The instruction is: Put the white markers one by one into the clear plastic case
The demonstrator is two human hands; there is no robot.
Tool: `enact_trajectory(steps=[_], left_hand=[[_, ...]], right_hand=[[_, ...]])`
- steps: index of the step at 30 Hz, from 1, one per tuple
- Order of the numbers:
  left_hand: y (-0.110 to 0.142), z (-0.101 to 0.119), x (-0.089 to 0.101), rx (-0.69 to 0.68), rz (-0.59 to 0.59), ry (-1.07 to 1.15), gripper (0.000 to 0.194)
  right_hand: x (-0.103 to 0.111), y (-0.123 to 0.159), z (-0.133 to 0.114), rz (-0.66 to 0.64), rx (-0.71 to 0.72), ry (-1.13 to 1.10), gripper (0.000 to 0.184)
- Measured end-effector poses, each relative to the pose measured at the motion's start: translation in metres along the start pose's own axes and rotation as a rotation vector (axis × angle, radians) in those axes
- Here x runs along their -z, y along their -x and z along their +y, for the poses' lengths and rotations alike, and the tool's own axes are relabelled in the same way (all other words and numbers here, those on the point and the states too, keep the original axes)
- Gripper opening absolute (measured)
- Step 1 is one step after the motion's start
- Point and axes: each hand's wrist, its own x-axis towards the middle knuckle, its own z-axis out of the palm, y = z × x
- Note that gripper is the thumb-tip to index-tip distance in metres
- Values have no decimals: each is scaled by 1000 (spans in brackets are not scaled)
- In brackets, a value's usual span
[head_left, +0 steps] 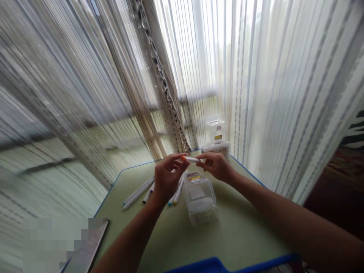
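Orange-ended white marker, held between both hands, above green table

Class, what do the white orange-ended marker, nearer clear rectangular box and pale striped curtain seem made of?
Marker: probably smooth plastic, given its even white surface.
Nearer box: likely glossy, rigid plastic; it is see-through, with bright highlights.
Curtain: apparently sheer, soft fabric, hanging in folds that pass daylight; fibre unclear.

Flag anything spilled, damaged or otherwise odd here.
Nothing looks spilled or damaged around the loose markers. One oddity: a blocky, pixelated patch at lower left, unlike the rest, hides part of a flat object.
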Motion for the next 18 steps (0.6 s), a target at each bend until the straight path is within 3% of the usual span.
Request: enact_trajectory(steps=[6, 10, 18], left_hand=[[-21, 15, -10, -209, -176, -110, 21], [-24, 18, -6, -315, -220, -212, 21], [-15, 20, 1, -337, -236, -252, 25]], right_hand=[[2, -2, -3, 103, 89, 50, 20], [0, -1, -2, 133, 116, 82, 20], [1, 2, -7, 109, 127, 97, 20]])
